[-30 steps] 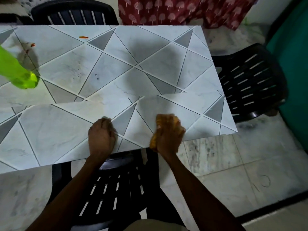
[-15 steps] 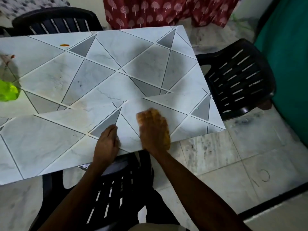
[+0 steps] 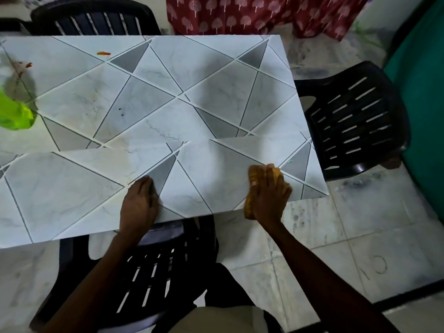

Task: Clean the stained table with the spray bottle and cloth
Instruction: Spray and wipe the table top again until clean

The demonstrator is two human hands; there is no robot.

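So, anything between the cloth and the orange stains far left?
Nothing visible does. Bare marble-patterned tabletop lies between the orange cloth under the right hand and the orange stains; the green spray bottle stands aside, at the left edge.

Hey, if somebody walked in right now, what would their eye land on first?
The orange cloth that the right hand holds at the near right edge of the table stands out first. Then the bright green spray bottle at the picture's left edge, and the orange-red stains on the tabletop's far left.
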